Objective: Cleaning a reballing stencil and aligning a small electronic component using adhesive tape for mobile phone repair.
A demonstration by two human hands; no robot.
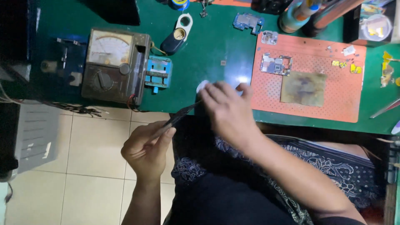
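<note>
The left hand (146,146) pinches a thin dark metal tweezers (177,118), tips aimed toward 1 o'clock, so the points meet the work near the table edge. The right hand (223,106), fingers pressed together, holds a small white pad (202,86) over the green work mat (208,46). At 10 o'clock stands a brown analog meter with a dial (114,64). At 2 o'clock, an orange perforated mat (333,104) carries a small circuit board (276,64), kept within reach.
</note>
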